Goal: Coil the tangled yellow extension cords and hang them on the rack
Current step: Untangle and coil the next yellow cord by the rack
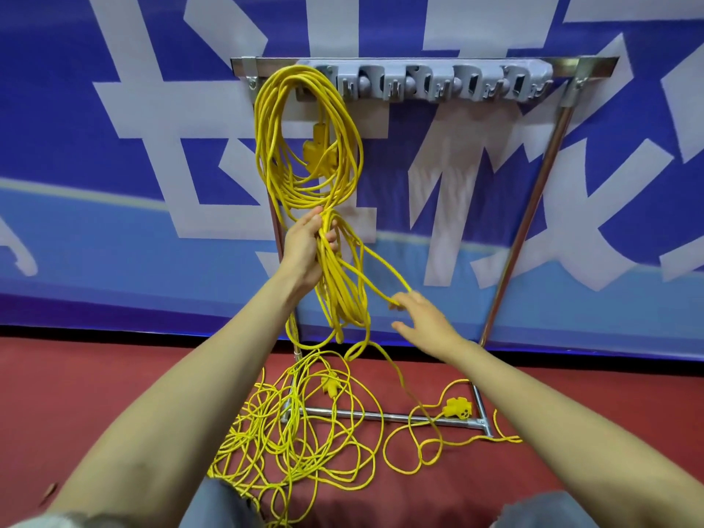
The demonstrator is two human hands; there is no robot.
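The left hand (pixel 304 245) is raised and clamped round a bundle (pixel 339 283) of yellow cord loops. Its fingers curl about the strands, which hang from the fist towards the floor. The right hand (pixel 423 318), lower and off to the right of it, is spread wide. Its fingertips (pixel 396 299) just touch one loose strand running across from the bundle, and it grips nothing.

Straight above the left hand a hung coil (pixel 297 196) drapes from the left end of the grey hook strip (pixel 438 83). Its lowest loops reach almost to the knuckles, and a yellow socket block (pixel 318 152) dangles inside it. The strip runs on to the right, high above the right hand, along the steel top bar of the rack (pixel 586 66).

Below both hands more cord lies as a tangle (pixel 289 432) on the red floor (pixel 114 394), spilling over the rack's base bar (pixel 362 414). A second socket block (pixel 459 407) sits on that bar, below and right of the right hand.

Beyond the right hand the room between the rack's posts is open as far as the slanted right upright (pixel 533 207). Behind it all hangs a blue banner (pixel 76 108) with huge white characters. They are cut off at the frame's edges, and I cannot read them.
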